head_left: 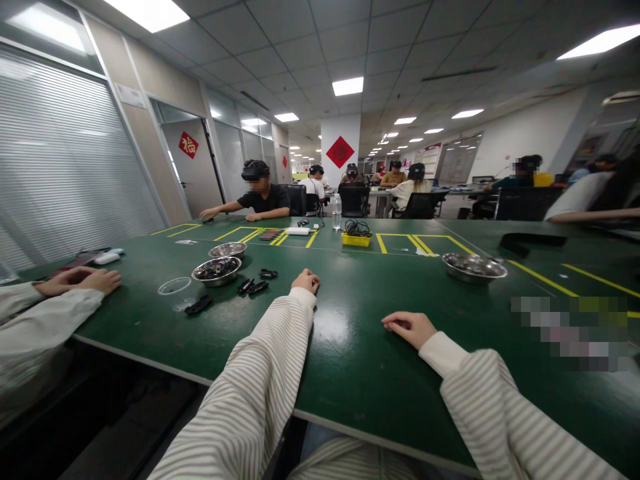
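My left hand (306, 281) rests on the green table (350, 373) with its fingers curled in, and nothing shows in it. Nearer to me, my right hand (411, 327) lies on the tabletop, thumb and forefinger meeting at the tips around a small gap; I see no object there. Left of my left hand lie several small black plastic parts (257, 287), with another black part (199, 305) closer to the edge. Beyond them stands a metal bowl (217, 281) filled with dark pieces.
A second bowl (228, 250) sits behind the first, and a third bowl (474, 277) is at the right. A clear plastic lid (174, 286) lies left. Farther back are a yellow box (356, 240) of cables and a water bottle (337, 212). Another person's hands (80, 281) rest at left; someone sits opposite.
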The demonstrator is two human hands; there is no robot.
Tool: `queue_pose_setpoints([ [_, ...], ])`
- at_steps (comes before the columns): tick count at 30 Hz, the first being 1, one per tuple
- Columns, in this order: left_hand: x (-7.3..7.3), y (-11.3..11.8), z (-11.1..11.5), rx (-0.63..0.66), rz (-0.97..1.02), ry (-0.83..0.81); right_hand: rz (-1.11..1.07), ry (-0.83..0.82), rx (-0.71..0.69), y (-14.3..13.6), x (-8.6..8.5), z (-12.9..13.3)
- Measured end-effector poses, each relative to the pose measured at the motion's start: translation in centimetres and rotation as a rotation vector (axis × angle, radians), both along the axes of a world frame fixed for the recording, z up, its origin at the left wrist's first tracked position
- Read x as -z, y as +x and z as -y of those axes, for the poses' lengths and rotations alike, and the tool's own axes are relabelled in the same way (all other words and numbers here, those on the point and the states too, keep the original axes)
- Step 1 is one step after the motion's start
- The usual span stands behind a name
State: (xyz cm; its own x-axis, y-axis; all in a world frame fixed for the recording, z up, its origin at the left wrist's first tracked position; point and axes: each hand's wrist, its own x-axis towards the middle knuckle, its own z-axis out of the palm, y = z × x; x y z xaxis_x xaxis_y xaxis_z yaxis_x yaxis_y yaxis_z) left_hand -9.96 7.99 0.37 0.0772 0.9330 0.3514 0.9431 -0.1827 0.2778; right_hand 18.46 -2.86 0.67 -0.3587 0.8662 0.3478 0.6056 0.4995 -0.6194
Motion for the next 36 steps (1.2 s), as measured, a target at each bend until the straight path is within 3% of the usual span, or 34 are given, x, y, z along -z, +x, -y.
queue_pose_setpoints([
  [12,-0.2,0.8,0.6,0.114,0.050,0.085,-0.023,-0.036,-0.005,0.0,-0.1,0.1],
  [18,0.2,3.9,2.2,0.411,0.064,0.132,-0.001,-0.033,0.000,0.0,0.0,-0.1],
  [25,0.8,9.8,6.9,0.812,0.050,0.067,0.008,0.015,0.119,0.2,-0.5,0.0],
  [28,1.0,11.2,8.3,0.903,0.030,0.027,-0.003,0.033,0.141,0.3,-0.6,0.0],
  [32,0.6,10.4,7.9,0.861,0.035,0.031,0.042,0.029,0.108,0.3,-0.4,-0.1],
  [34,0.1,8.7,6.6,0.731,0.024,0.086,0.078,0.019,0.068,0.3,-0.2,-0.2],
  [36,-0.3,6.2,4.9,0.498,0.010,0.161,0.110,0.015,0.013,0.3,0.0,-0.2],
])
